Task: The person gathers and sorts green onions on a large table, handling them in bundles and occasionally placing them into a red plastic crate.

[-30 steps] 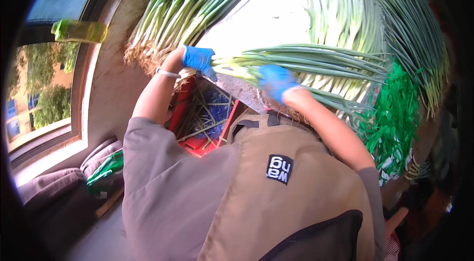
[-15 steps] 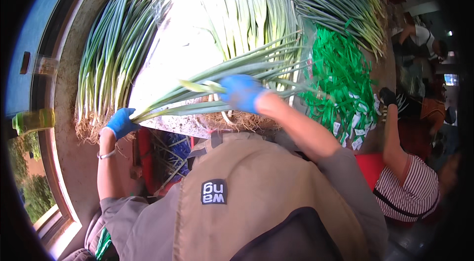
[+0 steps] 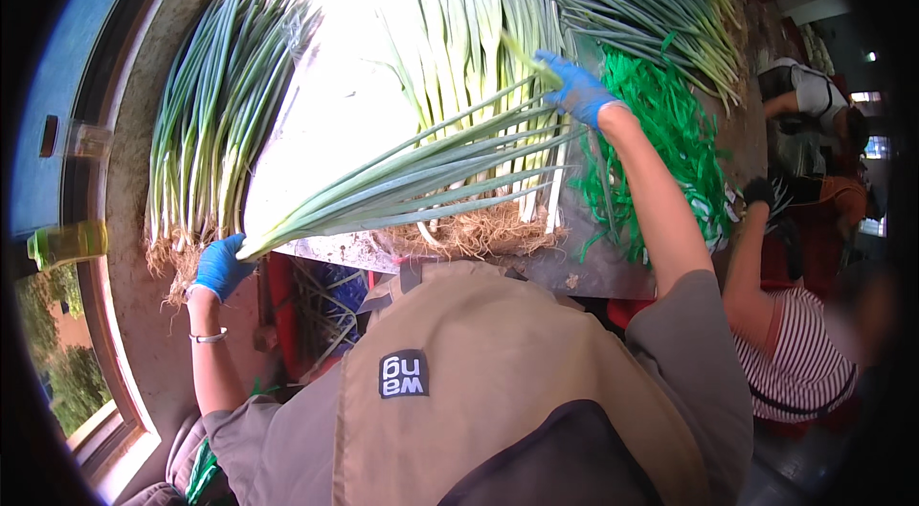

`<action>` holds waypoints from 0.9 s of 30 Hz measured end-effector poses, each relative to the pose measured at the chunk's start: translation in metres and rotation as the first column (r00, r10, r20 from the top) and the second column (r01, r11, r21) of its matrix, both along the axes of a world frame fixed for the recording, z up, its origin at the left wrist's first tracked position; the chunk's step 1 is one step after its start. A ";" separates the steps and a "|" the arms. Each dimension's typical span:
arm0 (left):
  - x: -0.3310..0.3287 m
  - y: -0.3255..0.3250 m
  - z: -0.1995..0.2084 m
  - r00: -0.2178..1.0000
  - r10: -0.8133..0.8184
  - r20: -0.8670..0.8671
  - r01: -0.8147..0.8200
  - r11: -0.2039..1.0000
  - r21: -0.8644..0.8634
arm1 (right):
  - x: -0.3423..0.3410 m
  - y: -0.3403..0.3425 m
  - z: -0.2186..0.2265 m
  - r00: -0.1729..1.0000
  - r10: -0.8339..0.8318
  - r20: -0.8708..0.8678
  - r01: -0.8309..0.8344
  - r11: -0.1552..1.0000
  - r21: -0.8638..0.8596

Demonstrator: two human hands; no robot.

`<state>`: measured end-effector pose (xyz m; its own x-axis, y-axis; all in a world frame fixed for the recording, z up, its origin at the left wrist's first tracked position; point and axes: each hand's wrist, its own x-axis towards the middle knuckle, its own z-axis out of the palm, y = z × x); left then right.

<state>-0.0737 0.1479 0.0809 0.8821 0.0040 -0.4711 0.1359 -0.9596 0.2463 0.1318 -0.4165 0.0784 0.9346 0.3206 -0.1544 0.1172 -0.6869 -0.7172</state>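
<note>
My left hand (image 3: 224, 267), in a blue glove, is closed around the root end of a bunch of green onions (image 3: 402, 180). The bunch slants up to the right over the tabletop, its green tops fanned out. Beside those tops is my right hand (image 3: 577, 92), also blue-gloved, its fingers pinched on a yellowish-green onion leaf (image 3: 525, 58) that points up and left. Whether this hand also touches the bunch's tips I cannot tell. Behind the held bunch lie more green onions (image 3: 469, 37), their roots (image 3: 479, 230) toward me.
Another pile of green onions (image 3: 215, 113) lies at the left, and one more (image 3: 641, 8) at the far right. Green ribbon ties (image 3: 661, 133) are heaped right of my right hand. A co-worker in a striped top (image 3: 795, 353) is at the right, a dark-gloved hand (image 3: 758, 190) near the ties.
My right hand has moved right and away from me, from the bunch's middle to its tips, carrying the yellowish leaf. My left hand has shifted slightly nearer me, still holding the root end.
</note>
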 end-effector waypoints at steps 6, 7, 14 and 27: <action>-0.001 0.000 -0.004 0.999 -0.022 0.038 0.021 1.000 0.015 | 0.015 -0.003 -0.017 0.966 0.256 -0.014 -0.245 0.905 -0.349; -0.001 -0.001 -0.003 0.999 -0.023 0.036 0.023 1.000 0.013 | 0.012 -0.002 -0.015 0.972 0.229 -0.054 -0.234 0.908 -0.347; -0.003 -0.005 -0.005 0.995 -0.028 0.094 0.025 0.999 0.035 | -0.014 0.029 0.015 0.933 0.175 -0.316 -0.231 0.961 -0.150; -0.010 0.024 -0.030 0.947 -0.102 0.303 0.066 0.990 0.129 | -0.030 -0.024 0.015 0.800 -0.189 -0.569 0.174 0.981 -0.081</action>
<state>-0.0841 0.1714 0.0511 0.9835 -0.0381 -0.1770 -0.0112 -0.9886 0.1503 0.1021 -0.4402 0.0930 0.7151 0.1434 -0.6842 -0.4374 -0.6717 -0.5979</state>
